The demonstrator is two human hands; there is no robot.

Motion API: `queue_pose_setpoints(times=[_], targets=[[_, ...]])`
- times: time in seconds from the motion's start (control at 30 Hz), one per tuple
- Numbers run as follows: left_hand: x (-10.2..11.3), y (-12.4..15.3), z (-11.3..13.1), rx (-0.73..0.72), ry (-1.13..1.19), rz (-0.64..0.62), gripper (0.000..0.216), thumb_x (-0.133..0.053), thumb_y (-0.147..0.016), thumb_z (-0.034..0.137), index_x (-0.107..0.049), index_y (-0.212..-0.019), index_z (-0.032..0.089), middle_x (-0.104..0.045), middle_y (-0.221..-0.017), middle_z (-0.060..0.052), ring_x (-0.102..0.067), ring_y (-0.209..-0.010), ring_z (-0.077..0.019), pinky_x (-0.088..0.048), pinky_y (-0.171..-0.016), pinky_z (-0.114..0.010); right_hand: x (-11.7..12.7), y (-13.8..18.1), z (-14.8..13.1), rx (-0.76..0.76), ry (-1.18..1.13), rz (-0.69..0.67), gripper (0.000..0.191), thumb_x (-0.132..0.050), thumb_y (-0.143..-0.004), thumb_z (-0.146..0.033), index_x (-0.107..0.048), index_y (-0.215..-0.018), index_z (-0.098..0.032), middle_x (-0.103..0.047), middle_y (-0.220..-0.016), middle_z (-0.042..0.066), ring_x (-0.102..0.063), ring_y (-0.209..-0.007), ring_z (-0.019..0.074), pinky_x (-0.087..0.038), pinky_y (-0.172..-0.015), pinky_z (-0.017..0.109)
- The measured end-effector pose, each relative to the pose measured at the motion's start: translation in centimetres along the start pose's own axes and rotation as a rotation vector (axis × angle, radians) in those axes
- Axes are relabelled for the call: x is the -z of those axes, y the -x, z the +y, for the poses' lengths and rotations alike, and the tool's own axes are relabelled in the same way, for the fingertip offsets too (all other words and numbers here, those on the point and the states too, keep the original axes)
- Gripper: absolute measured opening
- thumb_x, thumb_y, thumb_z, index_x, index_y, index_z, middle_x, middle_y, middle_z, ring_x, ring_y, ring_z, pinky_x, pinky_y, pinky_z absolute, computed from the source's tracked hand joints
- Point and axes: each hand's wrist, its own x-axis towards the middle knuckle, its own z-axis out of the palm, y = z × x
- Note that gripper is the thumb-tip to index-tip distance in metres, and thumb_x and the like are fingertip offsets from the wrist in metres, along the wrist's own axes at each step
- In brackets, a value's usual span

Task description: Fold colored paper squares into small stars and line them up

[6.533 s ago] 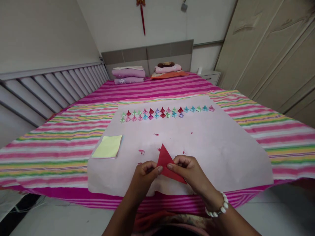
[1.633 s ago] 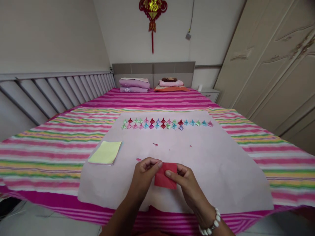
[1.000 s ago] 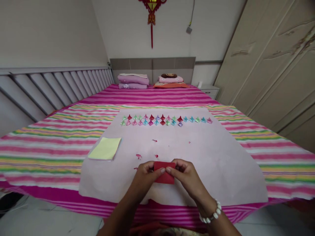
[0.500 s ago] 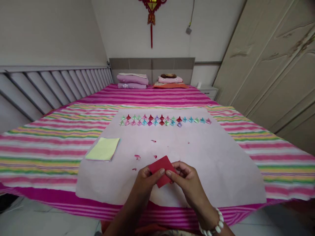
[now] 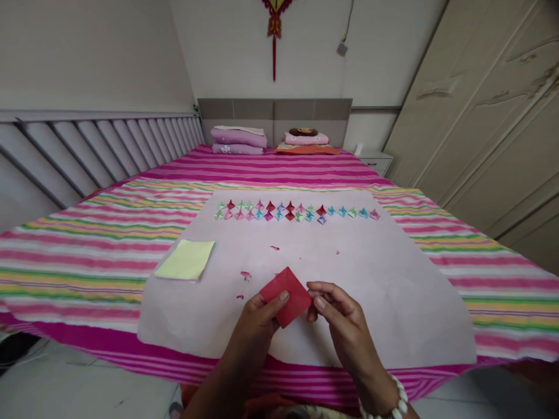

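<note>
A small folded red paper square [image 5: 287, 295] is held like a diamond just above the pale pink sheet [image 5: 393, 291]. My left hand [image 5: 257, 318] pinches its left corner between thumb and fingers. My right hand [image 5: 338, 314], with a white bead bracelet at the wrist, pinches the right corner with curled fingers. Both hands hover near the sheet's front edge.
Rows of several small folded paper stars [image 5: 294, 211] lie at the sheet's far side. A stack of yellow paper squares [image 5: 186, 260] rests at the left. Tiny red scraps [image 5: 246, 275] dot the sheet. The striped bedspread [image 5: 87, 244] covers the bed; folded bedding [image 5: 239, 139] sits by the headboard.
The red paper went from a large triangle to a small folded square, then turned from flat rectangle to diamond. My right hand slid out to its right corner.
</note>
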Motion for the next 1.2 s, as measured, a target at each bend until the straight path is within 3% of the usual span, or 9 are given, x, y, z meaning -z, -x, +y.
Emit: queue_pose_setpoints(times=[0.23,0.43,0.63,0.7,0.8,0.9,1.2], targets=[[-0.2,0.3,0.1,0.017,-0.044,0.058,0.032,-0.076,-0.07,0.033,-0.074,-0.094,0.011,-0.076,-0.087,-0.011,-0.069,-0.084,-0.0237,-0.051,-0.081,-0.035,0.1,0.1,0.0,0.044,0.065,0.0,0.021,-0.073,-0.077,-0.032,-0.071,-0.096,-0.024,-0.062,-0.069,-0.001,-0.057,-0.064,0.0123,-0.047,-0.062,0.025],[0.1,0.3,-0.4,-0.05,-0.142,0.091,0.03,-0.077,-0.069,0.034,-0.075,-0.089,0.012,-0.075,-0.079,-0.009,-0.068,-0.078,-0.0226,-0.05,-0.079,-0.035,-0.5,0.0,0.0,-0.028,-0.03,0.019,0.043,-0.083,-0.065,-0.026,-0.068,-0.106,-0.025,-0.068,-0.086,0.002,-0.062,-0.074,0.0141,-0.051,-0.067,0.025],[0.3,0.0,-0.9,-0.166,-0.296,0.058,0.022,-0.073,-0.072,0.034,-0.071,-0.077,0.013,-0.072,-0.072,-0.005,-0.066,-0.071,-0.0203,-0.051,-0.071,-0.033,-1.4,-0.1,0.2,-0.161,-0.045,-0.039,0.02,-0.083,-0.063,-0.031,-0.07,-0.071,-0.017,-0.063,-0.058,-0.002,-0.052,-0.049,0.0073,-0.042,-0.047,0.017],[0.7,-0.1,-0.9,-0.263,-0.41,0.078,0.025,-0.075,-0.07,0.031,-0.07,-0.09,0.016,-0.072,-0.086,-0.006,-0.066,-0.081,-0.0219,-0.052,-0.075,-0.035,-1.5,-0.1,0.2,-0.147,-0.035,-0.004,0.021,-0.082,-0.065,-0.033,-0.07,-0.07,-0.017,-0.061,-0.055,-0.003,-0.052,-0.048,0.0075,-0.043,-0.047,0.017],[1.2,-0.1,-0.5,-0.577,-0.703,0.184,0.055,-0.078,-0.066,0.023,-0.062,-0.118,0.026,-0.062,-0.12,-0.008,-0.057,-0.11,-0.0252,-0.048,-0.09,-0.039,-1.4,-0.2,0.1,-0.108,0.008,0.037,0.022,-0.081,-0.065,-0.034,-0.068,-0.066,-0.017,-0.06,-0.053,-0.003,-0.054,-0.049,0.0087,-0.045,-0.049,0.018],[1.3,0.1,-0.1,-0.81,-0.944,0.197,0.052,-0.075,-0.07,0.02,-0.061,-0.119,0.031,-0.052,-0.13,-0.007,-0.049,-0.121,-0.026,-0.045,-0.096,-0.041,-1.3,-0.2,-0.1,-0.07,0.047,0.04,0.021,-0.079,-0.068,-0.034,-0.068,-0.066,-0.016,-0.061,-0.056,-0.002,-0.055,-0.05,0.0096,-0.046,-0.051,0.019],[1.1,0.4,-0.2,-0.87,-0.972,0.137,0.025,-0.069,-0.078,0.021,-0.07,-0.102,0.028,-0.053,-0.126,-0.009,-0.058,-0.106,-0.0252,-0.051,-0.083,-0.04,-1.1,-0.2,-0.1,-0.062,0.113,0.043,0.02,-0.077,-0.069,-0.036,-0.068,-0.068,-0.018,-0.062,-0.058,0.0,-0.056,-0.052,0.0129,-0.047,-0.053,0.024]])
